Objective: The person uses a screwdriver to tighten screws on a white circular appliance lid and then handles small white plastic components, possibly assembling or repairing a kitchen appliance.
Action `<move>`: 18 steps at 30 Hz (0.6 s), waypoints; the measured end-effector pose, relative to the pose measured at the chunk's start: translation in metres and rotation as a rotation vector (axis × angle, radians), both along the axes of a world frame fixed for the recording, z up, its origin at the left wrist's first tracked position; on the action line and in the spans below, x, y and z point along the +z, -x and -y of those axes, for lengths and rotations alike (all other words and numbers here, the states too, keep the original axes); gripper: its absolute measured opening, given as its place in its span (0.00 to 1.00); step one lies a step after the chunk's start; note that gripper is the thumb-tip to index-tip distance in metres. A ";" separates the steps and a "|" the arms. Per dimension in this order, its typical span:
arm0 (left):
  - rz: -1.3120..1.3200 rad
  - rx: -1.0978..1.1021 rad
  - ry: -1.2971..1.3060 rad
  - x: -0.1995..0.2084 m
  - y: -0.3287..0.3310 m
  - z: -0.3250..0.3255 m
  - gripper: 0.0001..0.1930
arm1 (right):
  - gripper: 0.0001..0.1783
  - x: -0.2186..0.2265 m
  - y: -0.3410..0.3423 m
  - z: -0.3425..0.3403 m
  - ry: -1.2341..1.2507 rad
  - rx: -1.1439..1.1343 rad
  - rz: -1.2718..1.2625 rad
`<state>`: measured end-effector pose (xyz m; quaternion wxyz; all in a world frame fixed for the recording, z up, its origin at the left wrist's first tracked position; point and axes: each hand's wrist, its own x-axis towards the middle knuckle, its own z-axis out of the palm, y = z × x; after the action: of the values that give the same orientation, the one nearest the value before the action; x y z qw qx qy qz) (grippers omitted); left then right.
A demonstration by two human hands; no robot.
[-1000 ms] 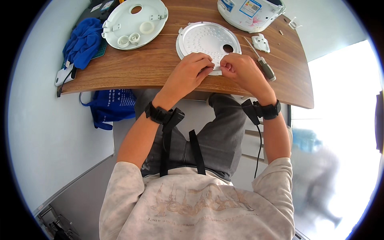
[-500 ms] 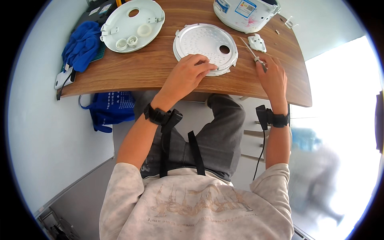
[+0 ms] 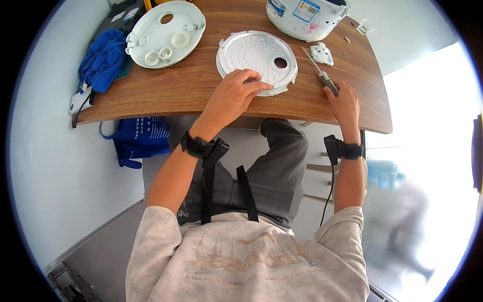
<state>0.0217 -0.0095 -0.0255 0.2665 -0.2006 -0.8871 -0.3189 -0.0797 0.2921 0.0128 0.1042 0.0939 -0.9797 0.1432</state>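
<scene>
A round silvery lid plate (image 3: 251,50) with rows of small bumps, a dark hole and a white rim lies flat on the table. My left hand (image 3: 236,93) is at its near rim, fingers bent and thumb reaching along the edge. Whatever the fingertips may pinch there is too small to make out. Right of the plate is a screwdriver (image 3: 324,78) with a grey and green handle, its thin shaft pointing away and left. My right hand (image 3: 346,103) has its fingers on the handle's near end. A small white plastic bracket (image 3: 322,54) lies just beyond the shaft.
A white oval cover (image 3: 143,44) holding loose rings (image 3: 180,40) lies at the back left. Beside it are a blue cloth (image 3: 103,60) and a white device (image 3: 80,100) with a cable. A white appliance body (image 3: 302,22) stands at the back right, near small loose parts (image 3: 363,28).
My right hand has drawn back along the screwdriver, baring more of its handle. My left hand has stayed at the plate's near rim. The view has shifted slightly.
</scene>
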 end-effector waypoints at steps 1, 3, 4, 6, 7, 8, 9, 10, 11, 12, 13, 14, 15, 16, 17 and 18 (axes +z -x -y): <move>0.004 -0.004 -0.006 0.000 0.001 -0.001 0.16 | 0.19 -0.001 0.000 -0.003 0.026 -0.005 -0.031; 0.005 -0.010 -0.011 -0.001 0.001 -0.001 0.15 | 0.17 -0.001 -0.004 -0.005 0.079 -0.009 -0.089; 0.000 -0.016 -0.012 -0.001 0.003 -0.002 0.15 | 0.17 0.002 -0.008 -0.008 0.145 -0.006 -0.098; -0.009 -0.004 -0.004 -0.003 0.001 0.001 0.15 | 0.16 0.023 -0.025 -0.002 0.281 0.015 -0.107; -0.016 0.003 0.002 -0.003 0.001 0.002 0.15 | 0.16 0.031 -0.032 0.001 0.329 0.037 -0.138; -0.025 0.000 0.005 -0.003 0.001 0.000 0.15 | 0.15 0.040 -0.040 0.002 0.373 0.050 -0.172; -0.022 0.003 0.006 -0.003 0.001 0.000 0.15 | 0.15 0.047 -0.047 0.005 0.421 0.069 -0.204; -0.019 0.008 0.008 -0.003 0.000 0.001 0.16 | 0.15 0.052 -0.053 0.007 0.470 0.096 -0.201; -0.019 0.009 0.009 -0.003 0.000 0.001 0.16 | 0.15 0.057 -0.059 0.008 0.518 0.121 -0.202; -0.014 0.004 0.005 -0.003 0.000 0.000 0.16 | 0.14 0.062 -0.064 0.010 0.567 0.147 -0.202; -0.009 0.002 0.001 -0.003 0.000 0.000 0.16 | 0.13 0.068 -0.070 0.011 0.579 0.149 -0.169; -0.006 0.000 -0.002 -0.003 0.000 0.000 0.16 | 0.12 0.074 -0.074 0.013 0.591 0.153 -0.136; -0.009 0.001 0.000 -0.003 0.000 0.001 0.16 | 0.12 0.077 -0.077 0.015 0.602 0.157 -0.103; -0.012 0.004 0.003 -0.004 0.000 0.001 0.16 | 0.11 0.077 -0.077 0.018 0.617 0.165 -0.092; -0.016 0.003 0.006 -0.004 0.001 0.001 0.16 | 0.11 0.078 -0.077 0.021 0.632 0.169 -0.083; -0.018 0.003 -0.001 -0.004 0.001 0.001 0.16 | 0.11 0.078 -0.076 0.022 0.647 0.174 -0.073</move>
<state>0.0209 -0.0101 -0.0293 0.2750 -0.2023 -0.8849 -0.3170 -0.0037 0.2701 0.0910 0.1507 0.1443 -0.8673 0.4519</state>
